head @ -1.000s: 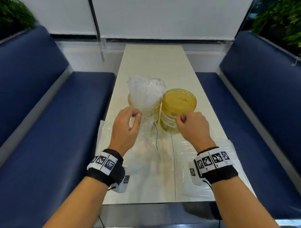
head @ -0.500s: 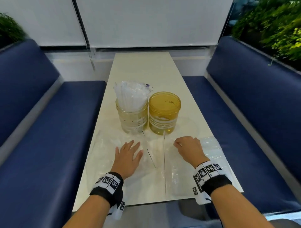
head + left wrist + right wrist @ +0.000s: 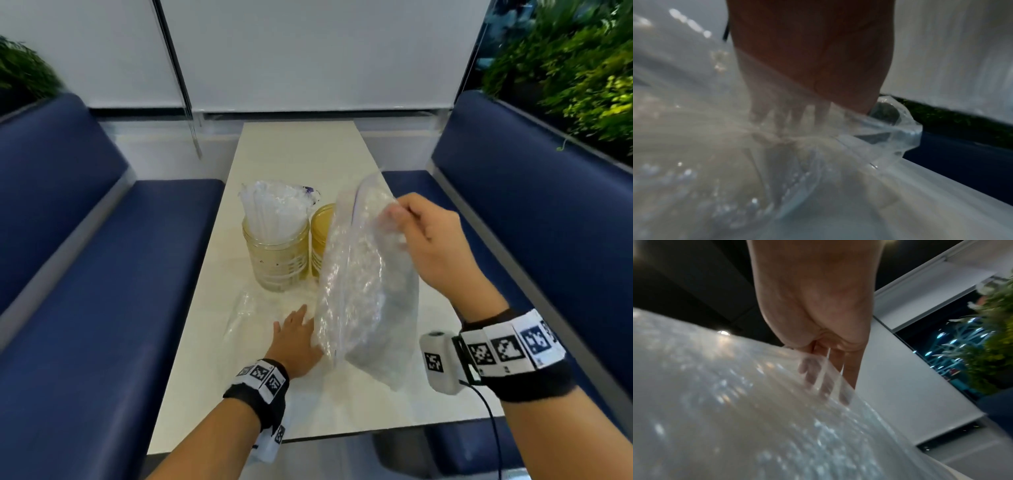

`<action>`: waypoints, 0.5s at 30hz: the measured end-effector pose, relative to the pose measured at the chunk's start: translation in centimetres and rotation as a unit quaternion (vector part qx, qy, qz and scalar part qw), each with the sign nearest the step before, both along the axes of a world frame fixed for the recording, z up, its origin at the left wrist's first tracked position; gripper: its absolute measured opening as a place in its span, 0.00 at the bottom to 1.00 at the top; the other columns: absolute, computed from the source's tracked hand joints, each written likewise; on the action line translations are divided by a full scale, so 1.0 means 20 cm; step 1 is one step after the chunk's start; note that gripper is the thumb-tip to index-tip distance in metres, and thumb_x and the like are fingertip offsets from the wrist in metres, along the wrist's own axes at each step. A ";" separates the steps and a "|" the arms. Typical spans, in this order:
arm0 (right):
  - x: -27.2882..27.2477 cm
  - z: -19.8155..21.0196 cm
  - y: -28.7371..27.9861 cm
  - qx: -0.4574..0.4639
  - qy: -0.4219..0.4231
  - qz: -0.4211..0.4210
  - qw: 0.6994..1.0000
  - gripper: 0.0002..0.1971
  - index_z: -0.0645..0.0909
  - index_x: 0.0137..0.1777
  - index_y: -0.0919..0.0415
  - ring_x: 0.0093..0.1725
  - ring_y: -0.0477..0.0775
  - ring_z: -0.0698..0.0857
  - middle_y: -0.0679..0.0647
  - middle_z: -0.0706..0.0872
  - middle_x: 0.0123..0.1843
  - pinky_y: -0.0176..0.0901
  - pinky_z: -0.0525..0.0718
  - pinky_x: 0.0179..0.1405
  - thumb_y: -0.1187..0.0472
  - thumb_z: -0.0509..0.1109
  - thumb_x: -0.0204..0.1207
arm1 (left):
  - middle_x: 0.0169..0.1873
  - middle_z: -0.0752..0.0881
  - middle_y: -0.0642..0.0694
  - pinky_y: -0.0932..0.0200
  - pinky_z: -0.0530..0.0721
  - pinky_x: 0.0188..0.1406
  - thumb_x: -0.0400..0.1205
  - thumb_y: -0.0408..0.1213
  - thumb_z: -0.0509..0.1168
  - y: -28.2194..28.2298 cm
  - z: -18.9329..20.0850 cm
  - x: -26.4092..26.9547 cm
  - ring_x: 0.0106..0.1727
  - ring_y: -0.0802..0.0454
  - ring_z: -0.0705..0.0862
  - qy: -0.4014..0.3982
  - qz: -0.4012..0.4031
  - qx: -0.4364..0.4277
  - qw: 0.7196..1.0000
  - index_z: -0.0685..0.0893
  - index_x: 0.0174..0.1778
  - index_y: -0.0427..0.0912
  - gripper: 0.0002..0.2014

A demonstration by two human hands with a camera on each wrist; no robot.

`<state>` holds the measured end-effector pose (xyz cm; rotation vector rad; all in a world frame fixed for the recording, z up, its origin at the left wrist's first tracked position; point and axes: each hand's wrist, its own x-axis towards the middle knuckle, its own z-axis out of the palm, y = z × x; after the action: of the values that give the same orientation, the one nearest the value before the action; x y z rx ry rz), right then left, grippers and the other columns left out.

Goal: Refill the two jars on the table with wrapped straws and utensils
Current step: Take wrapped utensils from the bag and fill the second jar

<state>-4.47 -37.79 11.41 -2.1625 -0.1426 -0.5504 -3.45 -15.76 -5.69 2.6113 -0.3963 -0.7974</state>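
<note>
Two jars sit mid-surface: left jar [image 3: 275, 255] packed with wrapped straws [image 3: 270, 209], amber jar [image 3: 320, 240] looks empty. Your right hand [image 3: 433, 245] pinches a clear plastic bag [image 3: 364, 274] lifted right in front of the amber jar; left hand [image 3: 294, 337] lies flat, fingers straight, on another bag [image 3: 239, 318]. Risk: the swinging bag clips a jar, or slick film slips your pinch.

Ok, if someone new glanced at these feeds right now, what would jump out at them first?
Probably the big clear plastic bag, lifted off the cream table in mid-frame, pinched at its top edge by the right hand. It half hides the amber empty jar. Left of that, the jar of wrapped straws stands packed full, and the left hand lies flat with straight fingers on a second clear bag on the table.
</note>
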 end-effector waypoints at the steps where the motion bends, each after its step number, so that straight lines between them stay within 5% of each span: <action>1: 0.03 0.03 0.03 0.023 -0.011 0.012 1.000 0.12 0.84 0.51 0.57 0.45 0.47 0.89 0.44 0.90 0.46 0.47 0.89 0.43 0.55 0.61 0.89 | 0.83 0.67 0.35 0.41 0.60 0.85 0.87 0.50 0.59 -0.01 0.01 0.00 0.85 0.36 0.64 0.006 0.004 -0.030 1.000 0.69 0.83 0.42 0.29; 3: 0.09 0.04 0.11 0.049 -0.028 0.033 0.998 0.12 0.83 0.51 0.62 0.43 0.38 0.86 0.43 0.88 0.43 0.34 0.84 0.41 0.58 0.60 0.89 | 0.75 0.76 0.35 0.44 0.68 0.82 0.88 0.44 0.61 -0.02 0.03 -0.01 0.80 0.36 0.72 0.008 0.005 -0.079 0.997 0.78 0.75 0.45 0.20; 5: 0.17 -0.01 0.17 0.067 -0.015 0.043 0.997 0.12 0.83 0.50 0.64 0.39 0.36 0.81 0.46 0.85 0.42 0.27 0.78 0.40 0.61 0.60 0.89 | 0.73 0.79 0.34 0.36 0.75 0.77 0.86 0.47 0.62 0.03 0.01 0.00 0.78 0.31 0.75 -0.030 0.017 -0.163 0.986 0.81 0.67 0.54 0.14; 7: 0.23 -0.11 0.21 0.081 0.021 0.051 0.995 0.12 0.82 0.49 0.63 0.39 0.42 0.80 0.53 0.85 0.42 0.32 0.78 0.41 0.60 0.59 0.90 | 0.76 0.79 0.43 0.40 0.78 0.77 0.85 0.45 0.62 0.13 -0.09 0.04 0.78 0.41 0.76 -0.084 0.055 -0.211 0.972 0.80 0.73 0.55 0.19; 9: 0.28 -0.22 0.24 0.097 0.056 0.050 0.992 0.14 0.80 0.46 0.65 0.38 0.47 0.77 0.61 0.82 0.40 0.40 0.77 0.42 0.59 0.59 0.90 | 0.73 0.83 0.48 0.49 0.78 0.76 0.88 0.33 0.62 0.23 0.00 0.04 0.75 0.51 0.80 -0.156 0.110 -0.278 0.941 0.83 0.73 0.46 0.18; 13: 0.29 -0.39 0.31 0.124 0.106 0.055 0.985 0.16 0.71 0.38 0.53 0.35 0.44 0.70 0.49 0.73 0.35 0.38 0.71 0.38 0.59 0.57 0.91 | 0.52 0.92 0.48 0.54 0.91 0.54 0.90 0.28 0.59 0.34 0.29 0.04 0.52 0.47 0.92 -0.162 0.269 -0.445 0.839 0.88 0.59 0.43 0.13; 15: 0.28 -0.45 0.35 0.118 0.108 0.057 0.985 0.16 0.69 0.38 0.52 0.35 0.44 0.69 0.47 0.72 0.35 0.39 0.71 0.39 0.60 0.56 0.91 | 0.45 0.91 0.51 0.50 0.92 0.42 0.89 0.35 0.62 0.33 0.45 0.05 0.44 0.49 0.91 -0.226 0.273 -0.441 0.825 0.87 0.52 0.46 0.08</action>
<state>1.17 -30.69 2.37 -1.9539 -0.0783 -0.2499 -2.46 -9.17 3.36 1.8116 -0.0717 0.2070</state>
